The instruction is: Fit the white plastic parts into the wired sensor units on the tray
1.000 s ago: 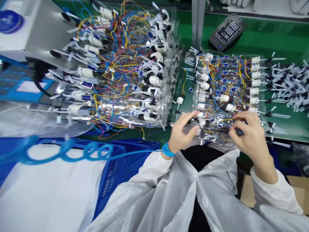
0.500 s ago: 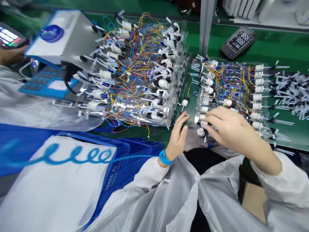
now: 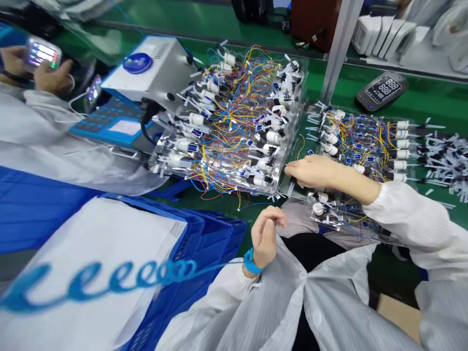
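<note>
The right hand [image 3: 314,171] has swung left across the green table [image 3: 438,107], away from the smaller wired batch [image 3: 360,146], and now lies with its fingers close together at the near right corner of the big batch [image 3: 226,126]; whether it grips anything there cannot be told. The left hand [image 3: 265,236], loosely curled and seemingly empty, hangs by the table's near edge, with a blue wrist strap [image 3: 250,261] on it and a coiled cord [image 3: 109,279] running left past a blue crate [image 3: 212,248]. The big batch, heaped and tangled with wires, sits left of centre. The smaller batch lies right, with loose white clips [image 3: 444,161] beyond it: many units look wired, while those clips remain unfitted.
</note>
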A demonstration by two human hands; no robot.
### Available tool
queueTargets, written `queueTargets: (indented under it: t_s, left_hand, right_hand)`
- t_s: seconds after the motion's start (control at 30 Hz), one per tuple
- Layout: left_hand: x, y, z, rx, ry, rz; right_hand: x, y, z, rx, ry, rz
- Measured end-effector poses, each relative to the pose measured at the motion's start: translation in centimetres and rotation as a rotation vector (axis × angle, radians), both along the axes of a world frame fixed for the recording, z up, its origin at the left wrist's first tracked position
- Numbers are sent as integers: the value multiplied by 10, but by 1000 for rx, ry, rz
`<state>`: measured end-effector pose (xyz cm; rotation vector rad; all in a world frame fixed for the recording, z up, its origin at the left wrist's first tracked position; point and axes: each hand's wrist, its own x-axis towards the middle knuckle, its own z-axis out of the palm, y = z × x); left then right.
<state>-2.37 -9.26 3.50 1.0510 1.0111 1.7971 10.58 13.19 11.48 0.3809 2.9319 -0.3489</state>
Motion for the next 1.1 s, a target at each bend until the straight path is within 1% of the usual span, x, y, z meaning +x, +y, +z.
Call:
queueTargets:
  t_s: [0.07, 0.1, 0.13, 0.2, 0.27, 0.3, 0.37, 0.43, 0.47, 0.57, 0.6, 0.67, 0.7, 0.77, 0.83, 0.9, 0.97, 1.03, 1.1]
  left_hand:
    - [2, 1, 8, 64, -27, -18]
    - [4, 3, 12, 75, -53, -39]
    - [6, 6, 14, 59, -84, -68]
    - [11, 16, 16, -67, -121, -147]
    - [16, 29, 12, -240, -93, -221]
    - [18, 37, 8, -300, -44, -225]
    - [22, 54, -3, -333, 109, -148]
    - [26, 75, -16, -295, 259, -33]
    - [28, 87, -23, -274, 313, 5]
    - [30, 125, -41, -256, 450, 48]
    - [29, 136, -46, -267, 514, 37]
    - [26, 157, -52, -249, 666, -7]
    - [23, 165, -53, -226, 742, -25]
    - [19, 176, -52, -182, 881, -41]
    - [16, 182, -49, -180, 977, -38]
    - [15, 182, -45, -190, 990, -23]
    - [15, 176, -42, -177, 900, 25]
    - [15, 164, -37, -150, 766, 119]
    - [16, 149, -30, -115, 688, 236]
  right_hand:
    - [23, 2, 14, -149, 209, 10]
    - [35, 2, 19, -230, 331, -12]
    - [46, -1, 24, -313, 456, -58]
    - [66, -14, 32, -485, 688, -195]
    - [81, -34, 41, -637, 893, -316]
    - [87, -46, 46, -689, 997, -363]
    - [99, -70, 58, -734, 1172, -460]
    - [111, -89, 70, -730, 1302, -544]
    - [117, -97, 73, -711, 1364, -562]
    - [133, -112, 76, -584, 1542, -579]
    - [137, -116, 73, -525, 1580, -615]
    - [145, -123, 66, -403, 1618, -742]
    - [147, -126, 63, -350, 1628, -800]
    - [151, -130, 56, -276, 1630, -856]
    - [154, -133, 52, -245, 1590, -888]
    - [156, -135, 49, -216, 1562, -961]
    - [160, -138, 47, -212, 1582, -1043]
    - [163, -140, 43, -285, 1619, -1086]
    - [166, -142, 38, -378, 1636, -1082]
